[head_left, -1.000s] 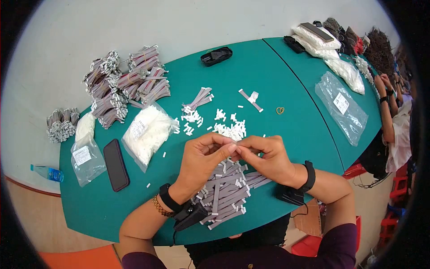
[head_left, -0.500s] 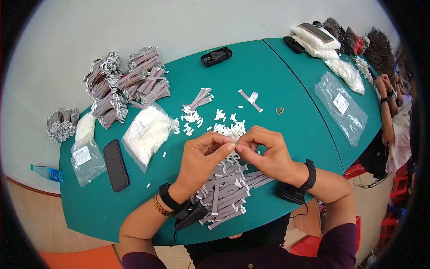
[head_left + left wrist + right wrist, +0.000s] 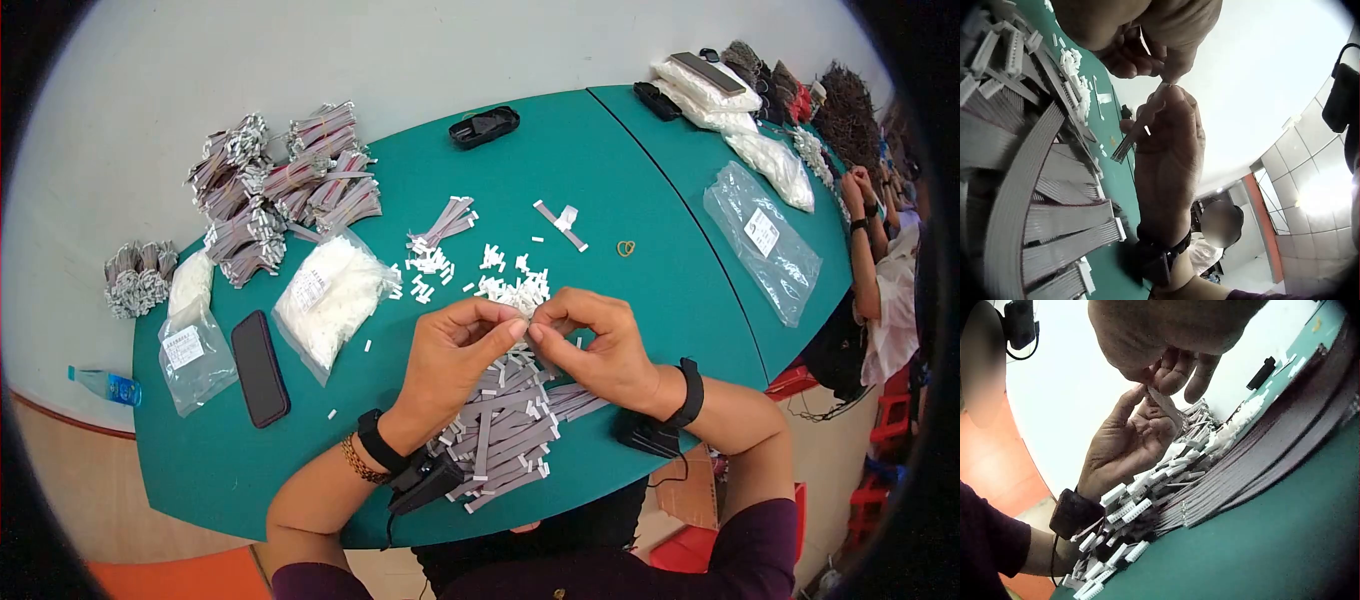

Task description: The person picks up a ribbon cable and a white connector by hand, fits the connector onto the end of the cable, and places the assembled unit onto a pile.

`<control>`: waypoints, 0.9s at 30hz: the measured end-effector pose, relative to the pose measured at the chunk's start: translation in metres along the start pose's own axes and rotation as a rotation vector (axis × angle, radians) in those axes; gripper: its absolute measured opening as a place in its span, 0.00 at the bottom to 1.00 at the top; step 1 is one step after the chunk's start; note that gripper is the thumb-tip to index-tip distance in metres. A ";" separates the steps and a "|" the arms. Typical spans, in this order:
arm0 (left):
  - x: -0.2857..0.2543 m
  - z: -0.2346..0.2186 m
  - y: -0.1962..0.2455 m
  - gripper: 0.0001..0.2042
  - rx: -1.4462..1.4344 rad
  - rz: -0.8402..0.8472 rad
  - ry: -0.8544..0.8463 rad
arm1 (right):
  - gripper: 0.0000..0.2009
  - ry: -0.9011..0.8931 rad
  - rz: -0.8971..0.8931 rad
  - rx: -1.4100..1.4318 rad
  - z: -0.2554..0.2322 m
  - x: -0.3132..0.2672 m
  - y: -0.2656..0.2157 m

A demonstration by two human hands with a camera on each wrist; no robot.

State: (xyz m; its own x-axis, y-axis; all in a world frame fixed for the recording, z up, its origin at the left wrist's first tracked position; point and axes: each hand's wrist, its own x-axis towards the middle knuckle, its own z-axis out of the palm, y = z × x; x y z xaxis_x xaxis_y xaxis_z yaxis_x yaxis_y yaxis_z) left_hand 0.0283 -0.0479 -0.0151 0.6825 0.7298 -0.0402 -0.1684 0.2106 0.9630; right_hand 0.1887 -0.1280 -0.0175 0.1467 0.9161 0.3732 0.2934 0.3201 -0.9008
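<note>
My left hand and right hand meet fingertip to fingertip above a pile of grey ribbon cables with white connectors. Both pinch a short ribbon cable between thumb and forefinger. In the left wrist view this ribbon cable lies across the right hand's fingers, its wire ends pointing down. The right wrist view shows a pale flat stretch of it beside the left fingers. Fingertips hide the pinched end. Just beyond the hands is a heap of small white connectors.
Bundled ribbon cables are stacked at the back left. Before them lie a bag of white pieces and a phone. A black case, rubber bands and a clear bag are farther off. Another person's arm shows at right.
The right thumb and forefinger have shifted slightly, the forefinger now more arched and its tip a little off the left fingertips. My left hand has stayed almost still.
</note>
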 end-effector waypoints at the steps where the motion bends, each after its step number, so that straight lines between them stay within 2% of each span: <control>1: 0.000 0.000 0.000 0.06 -0.002 -0.001 -0.002 | 0.05 -0.009 -0.006 0.001 0.000 0.000 0.001; 5: 0.000 -0.001 -0.001 0.06 -0.005 0.001 -0.005 | 0.05 -0.071 0.019 0.002 -0.004 0.003 -0.002; 8: -0.001 0.001 0.000 0.05 -0.001 0.022 -0.008 | 0.05 -0.133 0.171 0.163 -0.004 0.002 -0.005; 11: 0.001 -0.002 0.000 0.06 0.026 0.087 -0.063 | 0.05 -0.170 0.287 0.442 -0.002 0.000 -0.001; 20: 0.003 -0.004 -0.002 0.04 0.100 0.179 -0.053 | 0.04 -0.174 0.287 0.413 -0.001 0.000 0.000; 23: 0.002 -0.004 0.002 0.03 0.164 0.177 -0.048 | 0.06 -0.174 0.289 0.420 0.001 0.000 0.001; 27: 0.003 -0.009 -0.004 0.03 0.317 0.276 -0.056 | 0.08 -0.195 0.352 0.357 -0.001 0.003 -0.006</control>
State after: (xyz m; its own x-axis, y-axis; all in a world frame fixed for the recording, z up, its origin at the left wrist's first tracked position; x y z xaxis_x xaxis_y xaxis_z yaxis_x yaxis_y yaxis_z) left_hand 0.0246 -0.0403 -0.0214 0.6813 0.6927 0.2369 -0.1294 -0.2045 0.9703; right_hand 0.1886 -0.1277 -0.0112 -0.0101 0.9998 0.0176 -0.0863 0.0167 -0.9961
